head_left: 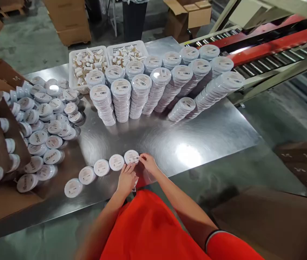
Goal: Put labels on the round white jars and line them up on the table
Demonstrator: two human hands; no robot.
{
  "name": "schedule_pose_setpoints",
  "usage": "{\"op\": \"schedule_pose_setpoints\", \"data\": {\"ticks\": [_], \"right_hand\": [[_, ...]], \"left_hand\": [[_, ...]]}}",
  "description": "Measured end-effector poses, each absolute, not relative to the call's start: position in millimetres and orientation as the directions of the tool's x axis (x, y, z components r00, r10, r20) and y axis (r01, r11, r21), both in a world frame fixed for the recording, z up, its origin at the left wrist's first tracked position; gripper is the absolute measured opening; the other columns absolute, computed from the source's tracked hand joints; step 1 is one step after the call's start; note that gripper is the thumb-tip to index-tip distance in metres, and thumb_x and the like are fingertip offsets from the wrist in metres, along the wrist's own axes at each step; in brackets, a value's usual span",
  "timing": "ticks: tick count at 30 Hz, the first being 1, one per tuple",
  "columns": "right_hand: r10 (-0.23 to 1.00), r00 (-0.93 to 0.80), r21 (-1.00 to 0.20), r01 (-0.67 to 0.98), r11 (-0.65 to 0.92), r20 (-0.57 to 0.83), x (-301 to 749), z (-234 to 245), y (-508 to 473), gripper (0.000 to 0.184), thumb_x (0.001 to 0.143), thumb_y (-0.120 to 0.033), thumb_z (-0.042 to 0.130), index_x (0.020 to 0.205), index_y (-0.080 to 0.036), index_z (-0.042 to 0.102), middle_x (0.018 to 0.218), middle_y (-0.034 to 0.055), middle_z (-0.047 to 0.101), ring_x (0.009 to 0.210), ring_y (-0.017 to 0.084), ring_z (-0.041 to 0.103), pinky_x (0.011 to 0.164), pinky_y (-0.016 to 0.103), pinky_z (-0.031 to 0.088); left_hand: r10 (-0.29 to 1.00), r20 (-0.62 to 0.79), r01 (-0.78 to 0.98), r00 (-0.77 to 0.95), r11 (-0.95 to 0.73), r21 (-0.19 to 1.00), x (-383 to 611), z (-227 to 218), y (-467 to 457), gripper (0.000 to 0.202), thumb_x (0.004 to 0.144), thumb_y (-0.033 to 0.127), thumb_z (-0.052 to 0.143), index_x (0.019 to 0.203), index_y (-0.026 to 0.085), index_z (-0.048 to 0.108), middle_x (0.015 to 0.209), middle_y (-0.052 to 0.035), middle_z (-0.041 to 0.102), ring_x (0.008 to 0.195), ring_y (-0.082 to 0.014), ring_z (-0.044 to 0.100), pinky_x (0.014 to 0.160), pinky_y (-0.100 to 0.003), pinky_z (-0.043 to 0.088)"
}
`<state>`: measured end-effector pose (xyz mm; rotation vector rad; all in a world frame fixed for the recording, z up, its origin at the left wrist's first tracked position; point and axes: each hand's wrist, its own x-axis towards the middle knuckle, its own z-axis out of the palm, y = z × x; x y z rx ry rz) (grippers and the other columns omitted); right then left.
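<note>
My two hands meet on a steel table at the end of a row of round white lidded tins lying flat. My right hand (148, 163) pinches a small clear plastic piece (136, 158) at the edge of the last tin (131, 156). Just below it, my left hand (127, 179) has its fingers against that same spot, with another bit of clear plastic (135, 185) showing under the palm. Whether the left hand grips anything is hard to see. Several more tins (101, 167) continue the row to the lower left.
Tall tilted stacks of barcoded tins (121, 99) stand on the steel table (185, 133). White baskets (88, 65) hold small cream-and-gold items behind them. A loose heap of tins (47, 122) and a cardboard box (4, 115) lie left; a roller conveyor (275, 61) runs upper right.
</note>
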<state>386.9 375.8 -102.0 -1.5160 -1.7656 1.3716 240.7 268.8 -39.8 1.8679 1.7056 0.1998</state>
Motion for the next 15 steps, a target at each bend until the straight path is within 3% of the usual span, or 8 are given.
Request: {"op": "schedule_pose_setpoints", "data": {"ticks": [4,15], "right_hand": [[0.906,-0.321,-0.869,0.486,-0.092,-0.276,379.8,-98.2,376.2,0.019,0.08,-0.031,0.053,0.064,-0.021,0.054,0.074,0.0018,0.059,0.078,0.018,0.055,0.079,0.032,0.046],[0.918,-0.281,-0.85,0.517,-0.101,-0.28,371.1,-99.4,372.2,0.021,0.079,-0.031,0.051,0.06,-0.023,0.049,0.069,0.0028,0.057,0.084,0.021,0.055,0.077,0.034,0.046]], "left_hand": [[0.934,-0.317,0.881,0.166,0.005,0.473,242.5,-48.1,272.4,0.016,0.092,0.017,0.056,0.093,0.016,0.072,0.148,-0.0142,0.057,0.145,-0.0303,0.044,0.122,-0.058,0.03],[0.933,-0.334,0.85,0.137,0.063,0.523,242.9,-43.9,272.7,0.019,0.094,0.013,0.051,0.089,0.015,0.07,0.148,-0.0142,0.056,0.144,-0.0333,0.044,0.121,-0.063,0.028]]}}
